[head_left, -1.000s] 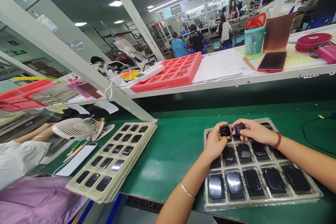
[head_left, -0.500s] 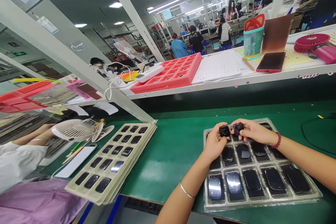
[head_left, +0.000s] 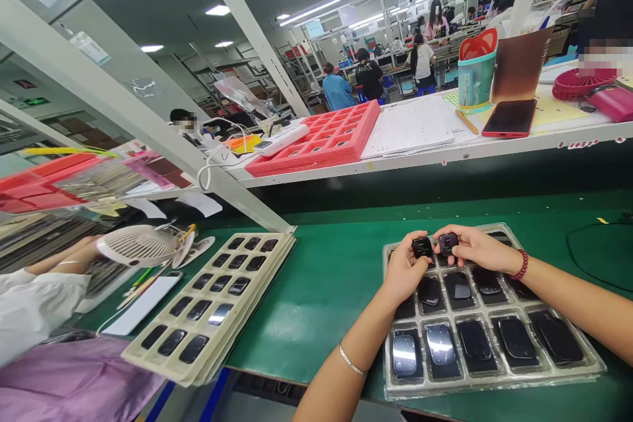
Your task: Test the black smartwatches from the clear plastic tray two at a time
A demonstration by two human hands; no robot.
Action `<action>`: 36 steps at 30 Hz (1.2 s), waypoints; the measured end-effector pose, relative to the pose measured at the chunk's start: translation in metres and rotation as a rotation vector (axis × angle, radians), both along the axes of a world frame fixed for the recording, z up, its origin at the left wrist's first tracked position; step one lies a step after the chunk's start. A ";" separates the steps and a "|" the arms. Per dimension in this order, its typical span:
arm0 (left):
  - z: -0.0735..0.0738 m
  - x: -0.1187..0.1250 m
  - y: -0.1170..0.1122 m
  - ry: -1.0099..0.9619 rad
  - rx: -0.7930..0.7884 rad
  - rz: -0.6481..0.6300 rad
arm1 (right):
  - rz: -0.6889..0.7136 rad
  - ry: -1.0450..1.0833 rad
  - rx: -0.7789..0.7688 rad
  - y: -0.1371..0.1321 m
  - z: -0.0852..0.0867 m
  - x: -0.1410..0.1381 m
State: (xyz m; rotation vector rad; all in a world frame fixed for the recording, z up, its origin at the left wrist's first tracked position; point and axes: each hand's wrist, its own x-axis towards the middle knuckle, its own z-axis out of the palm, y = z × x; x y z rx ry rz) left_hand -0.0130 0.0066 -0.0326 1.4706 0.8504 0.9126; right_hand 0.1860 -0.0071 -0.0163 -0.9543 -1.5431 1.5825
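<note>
Between thumb and fingers my left hand (head_left: 406,264) grips a small black smartwatch body (head_left: 422,248) with faint marks lit on its face. A second smartwatch body (head_left: 448,244), dark with a purplish sheen, is pinched in my right hand (head_left: 472,247). The two are side by side with a narrow gap between them. Both hands are over the far part of a clear plastic tray (head_left: 475,380), whose pockets hold several dark watch bodies, such as the watch body (head_left: 475,339) in the near row. My fingers hide some of the far pockets.
Stacked cream trays (head_left: 143,357) of dark watch bodies stand to the left on the green table (head_left: 316,290). Beyond them are a white fan (head_left: 141,244) and a co-worker's sleeve (head_left: 39,297). The shelf above holds a red foam tray (head_left: 316,138), papers (head_left: 410,125) and a phone (head_left: 509,117).
Both hands keep hold of the two watch bodies in nearly the same place. The trays have not moved.
</note>
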 end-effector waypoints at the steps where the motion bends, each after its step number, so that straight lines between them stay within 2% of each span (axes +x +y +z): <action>1: 0.001 0.000 0.000 0.009 0.006 0.008 | 0.003 0.004 0.003 0.000 0.000 0.000; 8: 0.008 0.000 -0.001 0.021 0.002 0.078 | 0.009 -0.009 0.012 0.000 0.000 0.000; 25: 0.007 0.000 -0.002 0.015 0.018 0.053 | 0.012 -0.012 0.023 0.003 -0.008 0.002; 36: 0.008 0.000 -0.002 0.004 -0.002 0.047 | -0.003 -0.004 0.019 0.001 -0.003 0.000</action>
